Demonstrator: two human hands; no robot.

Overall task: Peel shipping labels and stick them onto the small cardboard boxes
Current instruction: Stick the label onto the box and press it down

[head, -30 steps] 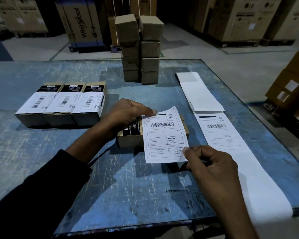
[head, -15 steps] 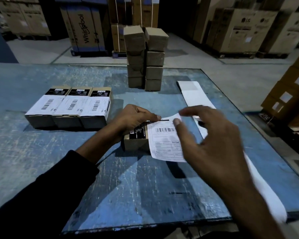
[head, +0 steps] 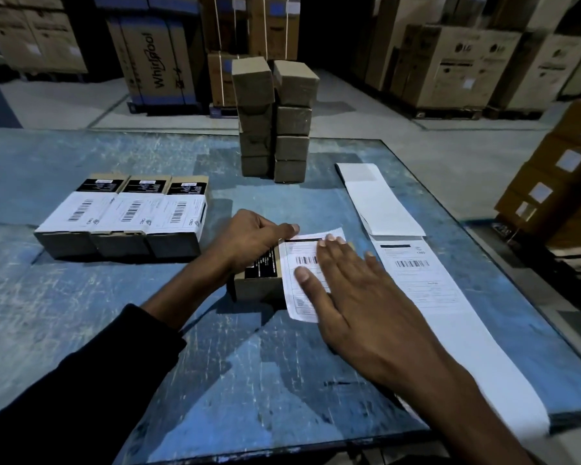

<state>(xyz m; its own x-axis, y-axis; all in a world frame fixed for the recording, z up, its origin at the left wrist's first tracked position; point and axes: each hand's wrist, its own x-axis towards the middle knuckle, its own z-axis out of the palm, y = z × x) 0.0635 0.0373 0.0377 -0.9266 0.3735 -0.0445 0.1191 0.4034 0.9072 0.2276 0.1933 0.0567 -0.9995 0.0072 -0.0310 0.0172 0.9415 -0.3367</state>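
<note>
Mid-frame on the counter (head: 81, 313), the shipping label (head: 304, 283) lies on the small cardboard box (head: 259, 286). It's thin, floppy & sticky. Left hand (head: 249, 239) grip holds box & label edge; right hand (head: 349, 290) lies flat, fingers straight, pressing it. Best to smooth from the middle out.

A: What does the right hand (head: 356, 297) hide?

B: Most of the shipping label (head: 302, 260) under its flat fingers. Only the barcode's left part and the label's left and near edges show beside the palm.

A: And the small cardboard box (head: 259, 280) below?

B: Its right half is covered by label and hand. The left hand (head: 249, 243) curls over its far edge, so that side is unseen too.

A: Can the print be read?

B: No, too small, on the label and on the box's black sticker.

A: The label strip (head: 426, 290) right of the hand?

B: The wrist covers part of its left side.
</note>
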